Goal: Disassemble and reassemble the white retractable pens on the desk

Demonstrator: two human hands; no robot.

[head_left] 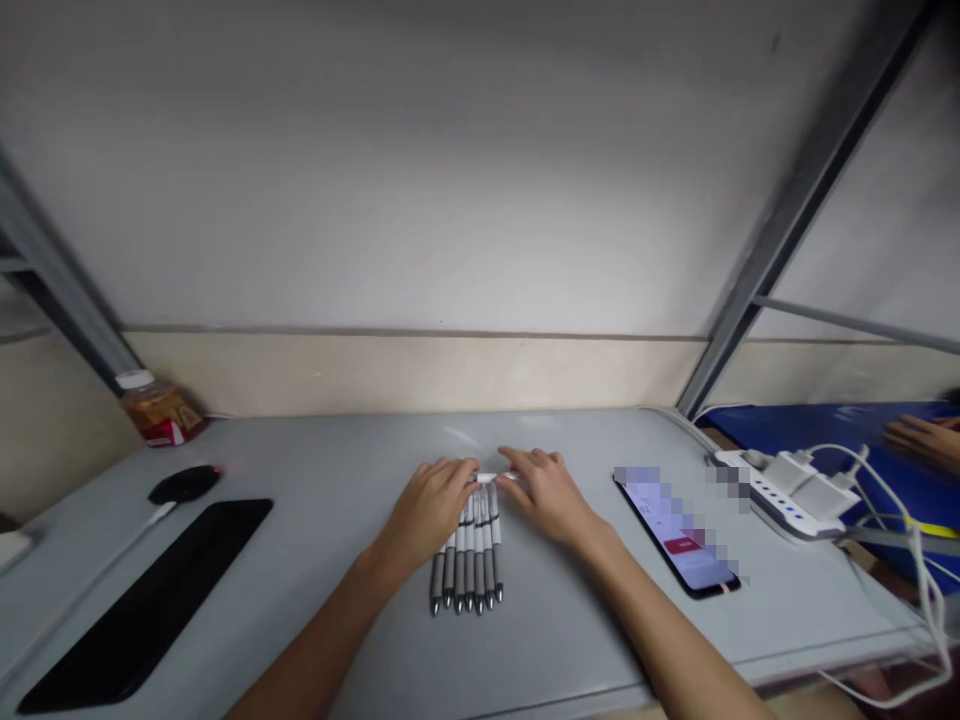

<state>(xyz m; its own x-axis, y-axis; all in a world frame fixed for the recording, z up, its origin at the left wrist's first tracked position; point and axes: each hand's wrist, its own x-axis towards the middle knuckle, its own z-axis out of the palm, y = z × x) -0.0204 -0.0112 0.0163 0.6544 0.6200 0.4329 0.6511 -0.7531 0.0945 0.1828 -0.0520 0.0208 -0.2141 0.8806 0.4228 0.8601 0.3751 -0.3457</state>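
Several white pens with grey grips (469,570) lie side by side in a row, tips toward me. Across their far ends is a slim white piece (489,478), apparently another pen lying crosswise; both its ends are covered by my fingers. My left hand (435,505) has its fingers and thumb closed on the left end and partly hides the leftmost pens. At the right end, my right hand (546,492) pinches it between thumb and bent fingers, with the index finger pointing forward.
A lit phone (679,535) lies right of my hands, near a power strip (780,495) with white plugs and cables. On the left are a long black slab (150,610), a black puck-like device (184,484) and a bottle (161,410). Another person's hand (926,440) shows far right.
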